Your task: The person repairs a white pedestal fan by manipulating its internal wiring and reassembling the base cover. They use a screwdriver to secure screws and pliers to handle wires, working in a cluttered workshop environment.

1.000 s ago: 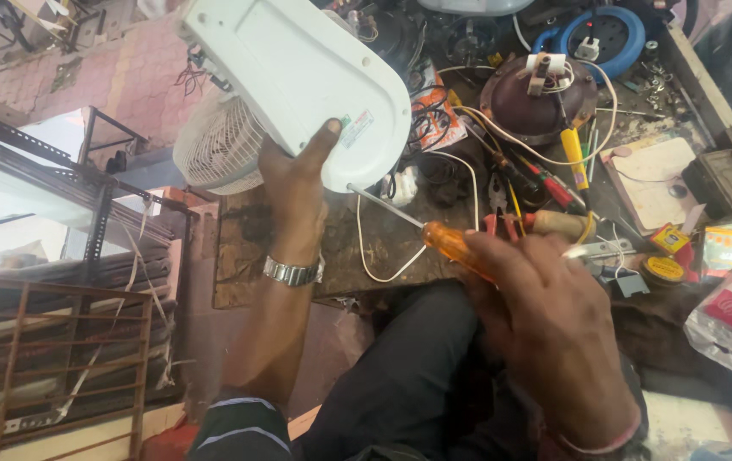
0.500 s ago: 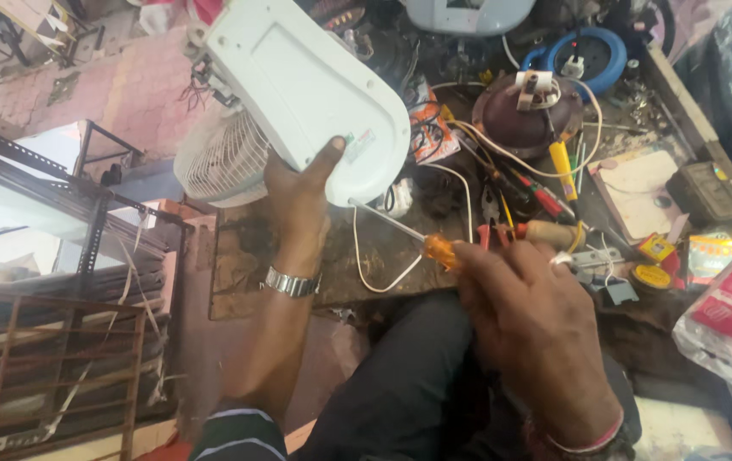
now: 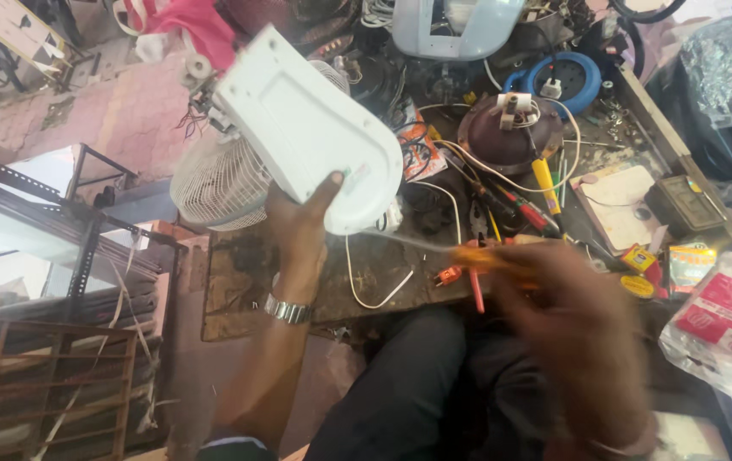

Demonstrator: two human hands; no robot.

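Cluttered workbench, left hand fingers gripping white fan base (upturned), blurred right hand clasping orange screwdriver

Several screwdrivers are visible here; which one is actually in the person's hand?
The orange-handled screwdriver, gripped by the blurred right hand, shaft pointing toward the white fan base. The yellow-handled screwdriver lies untouched on the bench.

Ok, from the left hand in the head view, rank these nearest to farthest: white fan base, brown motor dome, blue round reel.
1. White fan base: held in the left hand.
2. Brown motor dome: to the right, mid-bench.
3. Blue round reel: farther right, behind the dome.
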